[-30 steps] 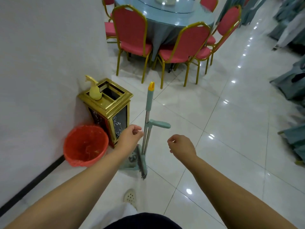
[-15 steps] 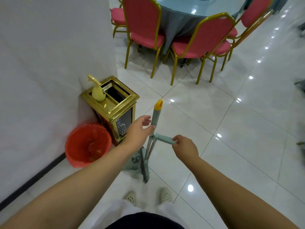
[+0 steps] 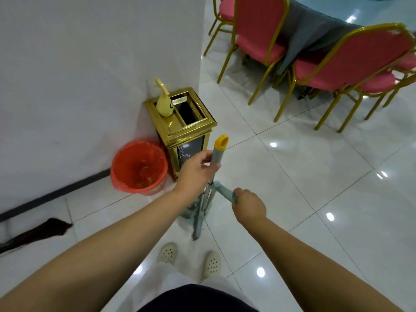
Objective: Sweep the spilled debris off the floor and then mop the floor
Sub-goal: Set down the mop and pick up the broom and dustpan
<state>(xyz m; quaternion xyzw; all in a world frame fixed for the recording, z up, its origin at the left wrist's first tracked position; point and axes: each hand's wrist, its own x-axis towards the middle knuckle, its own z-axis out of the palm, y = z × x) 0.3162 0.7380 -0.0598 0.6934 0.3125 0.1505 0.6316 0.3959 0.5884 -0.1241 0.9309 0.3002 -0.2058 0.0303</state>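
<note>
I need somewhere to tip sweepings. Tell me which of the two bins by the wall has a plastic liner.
The round orange bin, left of the square gold bin. An orange bag is folded over its rim; the gold bin shows only a bare metal frame and carries a yellow bottle.

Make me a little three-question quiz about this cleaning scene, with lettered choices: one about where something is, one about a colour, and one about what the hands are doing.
1. Where does the yellow bottle stand?
A. on the floor
B. on top of the gold bin
C. inside the red bucket

2. What colour is the cap at the top of the mop handle?
A. orange-yellow
B. black
C. pink

3. What is the right hand doing?
A. hanging free
B. resting on a chair
C. gripping the mop's side lever

Answers:
1 B: the bottle sits on the bin's gold lid, next to the opening.
2 A: the handle's tip is orange-yellow above the pale green grip.
3 C: its fingers curl round the lever's end, while the left hand holds the handle higher up.
</note>
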